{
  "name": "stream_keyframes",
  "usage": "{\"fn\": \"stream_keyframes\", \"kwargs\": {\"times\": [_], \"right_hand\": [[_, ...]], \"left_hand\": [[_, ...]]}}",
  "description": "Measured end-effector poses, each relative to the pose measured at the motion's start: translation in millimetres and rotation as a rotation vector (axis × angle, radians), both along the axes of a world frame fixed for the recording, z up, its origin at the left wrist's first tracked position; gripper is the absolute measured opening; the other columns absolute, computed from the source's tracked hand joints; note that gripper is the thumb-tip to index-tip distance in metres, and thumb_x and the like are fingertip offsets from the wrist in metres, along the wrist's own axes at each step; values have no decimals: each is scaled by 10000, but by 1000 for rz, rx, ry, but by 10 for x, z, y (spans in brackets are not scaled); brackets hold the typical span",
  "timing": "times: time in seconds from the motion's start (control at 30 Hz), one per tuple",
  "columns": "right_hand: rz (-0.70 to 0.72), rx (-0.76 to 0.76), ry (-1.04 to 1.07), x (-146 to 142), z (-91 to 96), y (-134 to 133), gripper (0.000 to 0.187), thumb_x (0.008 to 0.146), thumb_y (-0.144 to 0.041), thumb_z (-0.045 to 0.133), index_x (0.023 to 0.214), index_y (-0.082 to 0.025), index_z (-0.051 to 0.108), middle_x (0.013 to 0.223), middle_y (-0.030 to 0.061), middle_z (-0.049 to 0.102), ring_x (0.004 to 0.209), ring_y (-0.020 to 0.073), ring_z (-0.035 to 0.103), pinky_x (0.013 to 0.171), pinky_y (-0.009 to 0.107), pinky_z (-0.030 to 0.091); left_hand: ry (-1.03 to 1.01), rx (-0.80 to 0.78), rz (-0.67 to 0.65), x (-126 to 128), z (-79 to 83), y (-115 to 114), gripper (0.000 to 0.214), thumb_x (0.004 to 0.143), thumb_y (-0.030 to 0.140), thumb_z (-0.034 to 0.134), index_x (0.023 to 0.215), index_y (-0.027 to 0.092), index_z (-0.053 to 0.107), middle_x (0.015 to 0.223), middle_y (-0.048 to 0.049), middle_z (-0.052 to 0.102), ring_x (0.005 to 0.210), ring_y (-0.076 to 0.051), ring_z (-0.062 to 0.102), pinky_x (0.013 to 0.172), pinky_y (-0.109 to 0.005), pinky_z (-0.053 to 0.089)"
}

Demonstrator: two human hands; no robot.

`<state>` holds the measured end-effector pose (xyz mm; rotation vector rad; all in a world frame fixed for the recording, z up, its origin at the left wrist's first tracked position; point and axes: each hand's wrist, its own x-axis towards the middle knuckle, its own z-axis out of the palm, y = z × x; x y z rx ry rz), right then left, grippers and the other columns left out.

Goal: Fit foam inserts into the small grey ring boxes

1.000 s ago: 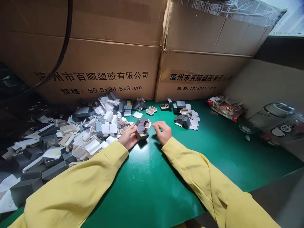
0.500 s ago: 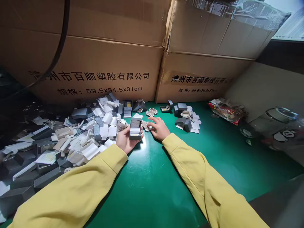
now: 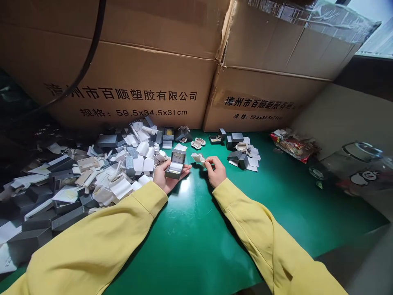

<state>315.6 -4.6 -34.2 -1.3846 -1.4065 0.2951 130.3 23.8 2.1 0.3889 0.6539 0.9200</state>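
An open grey jewellery box with a pale lining and lettering inside its lid rests in my left hand, the lid tilted up. To the right, my right hand pinches a small off-white folded liner piece between thumb and fingers, just above the green table. Behind it lies a similar beige insert. A white flap of paper or card shows behind the box's lid.
Left of my hands spreads a big heap of grey boxes and white liners. A smaller pile and an open box lie at the back right. Large cartons wall off the rear. A red snack packet and clear jar stand right.
My right hand has closed its fingers on the liner piece and drawn it to the right, off its place beside the box. The jewellery box in my left hand has tilted slightly.
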Motion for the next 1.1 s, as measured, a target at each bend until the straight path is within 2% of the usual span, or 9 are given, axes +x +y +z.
{"fn": "stream_keyframes", "kwargs": {"times": [0.13, 0.3, 0.6, 0.73, 0.87, 1.03, 1.1], "right_hand": [[84, -164, 384, -55, -13, -225, 261, 749, -457, 550, 742, -195, 543, 713, -5, 548, 645, 125, 509, 631, 276, 433], [215, -286, 745, -119, 42, -235, 375, 593, -514, 698, 699, -193, 537, 664, -29, 544, 612, 108, 525, 606, 267, 472], [272, -440, 1085, -68, 149, -238, 406, 500, -427, 799, 709, -193, 542, 663, -23, 603, 598, 113, 569, 579, 269, 520], [279, -462, 1141, -39, 147, -226, 393, 514, -394, 800, 739, -194, 547, 677, -23, 611, 613, 110, 583, 575, 249, 516], [263, -458, 1091, -64, 162, -238, 394, 558, -371, 774, 829, -208, 539, 698, -21, 616, 636, 119, 587, 583, 253, 517], [223, -332, 943, -134, 123, -244, 424, 573, -378, 745, 920, -236, 547, 785, -11, 598, 694, 133, 581, 600, 270, 516], [212, -261, 811, -152, 98, -251, 404, 597, -382, 722, 943, -240, 570, 839, 2, 587, 722, 134, 571, 615, 271, 510]], "left_hand": [[8, 46, -63, 13, -7, -28, 414, 873, 269, 348, 1119, -7, 535, 869, -215, 670, 904, -297, 644, 755, -417, 536], [-33, 109, -118, 10, -34, -32, 378, 871, 241, 371, 1133, 34, 547, 878, -178, 682, 873, -266, 650, 771, -420, 527], [-44, 120, -70, 7, 6, -49, 344, 852, 262, 390, 1049, 79, 605, 798, -147, 685, 840, -282, 645, 797, -481, 503], [-58, 91, -105, 5, 35, -70, 333, 848, 273, 381, 986, 84, 618, 796, -150, 683, 825, -279, 642, 808, -506, 492], [-53, 88, -79, 6, 39, -77, 328, 847, 269, 382, 999, 84, 606, 802, -150, 681, 782, -264, 649, 800, -507, 496], [-87, 79, -109, -1, 22, -78, 315, 841, 264, 399, 991, 87, 612, 787, -136, 682, 788, -263, 651, 815, -528, 489], [-84, 80, -129, -5, 18, -79, 310, 843, 276, 406, 981, 95, 617, 770, -130, 682, 788, -270, 653, 798, -532, 496]]}}
